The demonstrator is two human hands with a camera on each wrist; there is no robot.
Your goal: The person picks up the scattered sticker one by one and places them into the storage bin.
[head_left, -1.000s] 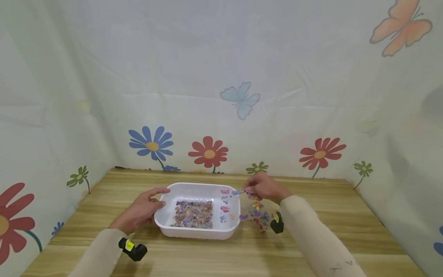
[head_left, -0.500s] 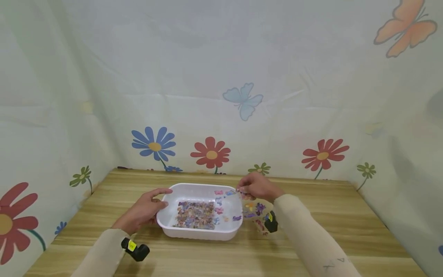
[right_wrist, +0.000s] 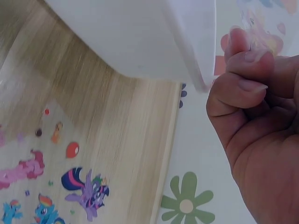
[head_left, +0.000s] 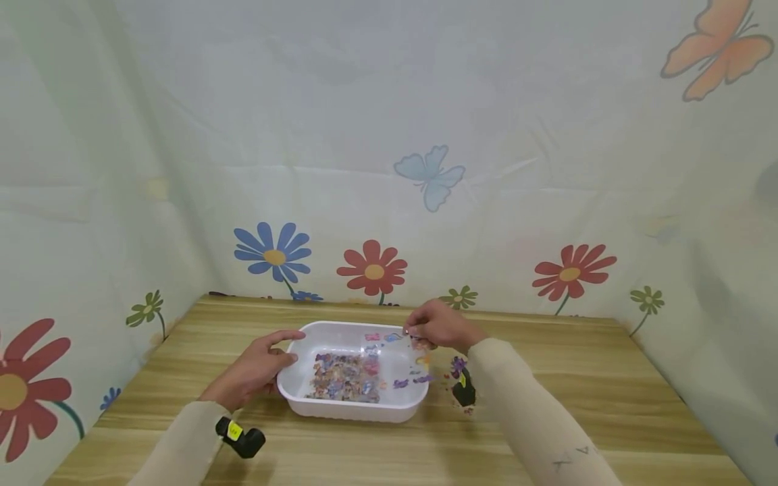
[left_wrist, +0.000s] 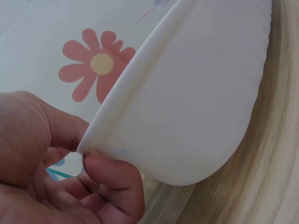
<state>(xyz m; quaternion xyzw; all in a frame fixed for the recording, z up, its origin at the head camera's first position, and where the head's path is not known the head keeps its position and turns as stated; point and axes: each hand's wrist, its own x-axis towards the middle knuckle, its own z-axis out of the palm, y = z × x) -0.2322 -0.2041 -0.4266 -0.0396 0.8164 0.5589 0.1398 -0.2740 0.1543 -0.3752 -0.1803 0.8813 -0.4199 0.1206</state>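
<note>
A white plastic tub (head_left: 352,410) stands on the table. My left hand (head_left: 258,364) grips its left rim, thumb and curled fingers on either side of the edge, as the left wrist view shows. My right hand (head_left: 442,325) pinches the corner of a clear sticker sheet (head_left: 400,383) with colourful printed figures. That sheet spreads over the right half of the tub. Under its left edge, a dense patch of small multicoloured shapes (head_left: 340,376) lies on the tub's floor. In the right wrist view, only a bit of clear film (right_wrist: 254,35) shows past the fingertips.
Another clear sheet with pony stickers (right_wrist: 88,191) lies on the wooden table (head_left: 547,378), right of the tub and partly hidden by the right wrist's camera. A white cloth wall (head_left: 365,101) with printed flowers and butterflies surrounds the table on its back and sides.
My right hand has moved left with the clear sticker sheet, which now reaches further over the tub and overlaps the multicoloured patch. My left hand stays on the rim.
</note>
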